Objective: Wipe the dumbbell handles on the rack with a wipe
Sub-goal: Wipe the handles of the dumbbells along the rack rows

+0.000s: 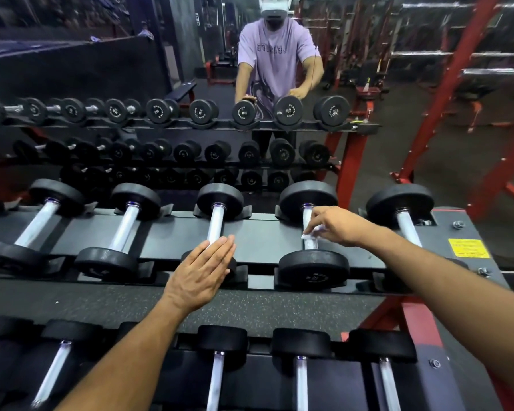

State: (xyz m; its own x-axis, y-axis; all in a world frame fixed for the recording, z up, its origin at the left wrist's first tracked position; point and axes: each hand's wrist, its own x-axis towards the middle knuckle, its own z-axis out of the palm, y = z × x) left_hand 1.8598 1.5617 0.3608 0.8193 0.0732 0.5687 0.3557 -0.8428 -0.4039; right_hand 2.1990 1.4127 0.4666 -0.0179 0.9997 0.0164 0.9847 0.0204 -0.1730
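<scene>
Head view: on the rack's [261,241] upper tier, the 4th dumbbell handle [308,225] runs near-to-far. The right hand [336,225] reaches in from the right, pinching a white wipe [310,233] against the handle's near half. The left hand [204,274], fingers straight and together, rests flat on the neighbouring dumbbell [217,221] to the left, holding nothing.

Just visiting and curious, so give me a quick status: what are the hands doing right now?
Right hand pinches wipe against a dumbbell handle. Left hand open, flat on the neighbouring dumbbell. Nothing in the way.
</scene>
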